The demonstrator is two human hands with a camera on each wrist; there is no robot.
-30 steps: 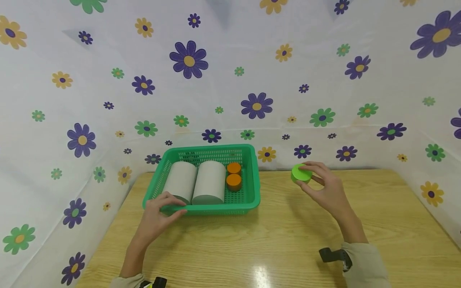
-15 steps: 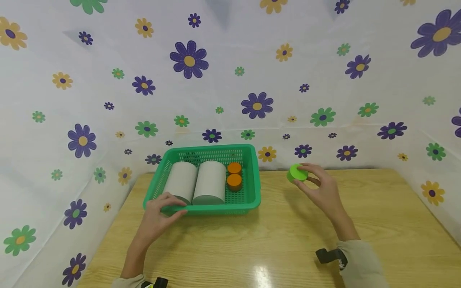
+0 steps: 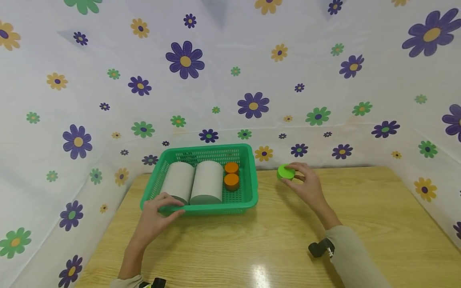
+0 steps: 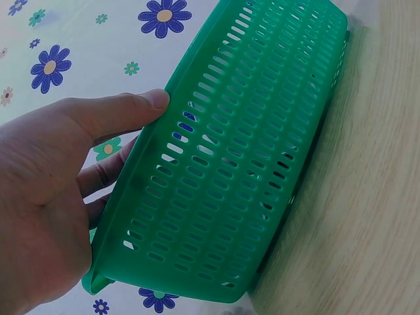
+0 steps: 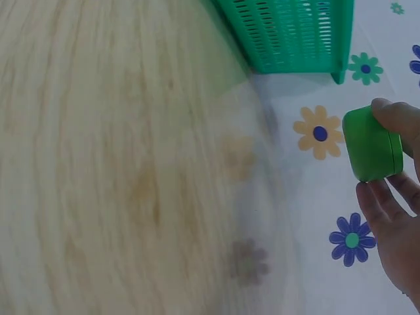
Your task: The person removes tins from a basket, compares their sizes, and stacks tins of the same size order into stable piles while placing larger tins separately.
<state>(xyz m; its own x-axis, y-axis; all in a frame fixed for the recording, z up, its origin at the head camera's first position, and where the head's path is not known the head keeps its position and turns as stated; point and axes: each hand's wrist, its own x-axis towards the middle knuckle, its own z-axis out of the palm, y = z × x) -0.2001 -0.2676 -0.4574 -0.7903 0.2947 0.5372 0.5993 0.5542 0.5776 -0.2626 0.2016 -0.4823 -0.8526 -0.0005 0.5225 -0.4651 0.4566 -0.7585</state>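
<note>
A green plastic basket [image 3: 252, 180] sits at the back of the table, left of the middle. My left hand [image 3: 155, 218] grips its near rim at the left corner; in the left wrist view the thumb [image 4: 141, 108] presses the outer side and the fingers pass behind the rim. In the basket lie two white cylinders [image 3: 207, 182] side by side and two small round orange-topped containers [image 3: 231, 181]. My right hand [image 3: 306, 186] pinches a small round lime-green container [image 5: 369, 144] between thumb and fingers, above the table, to the basket's right and apart from it.
The wooden table [image 3: 223, 248] carries the basket. A white cloth with printed flowers [image 3: 201, 92] hangs close behind it and along both sides. Dark cameras are strapped at both wrists.
My right hand has moved left, bringing the lime-green container closer to the basket. The left hand stays on the rim, and the head view has shifted slightly.
</note>
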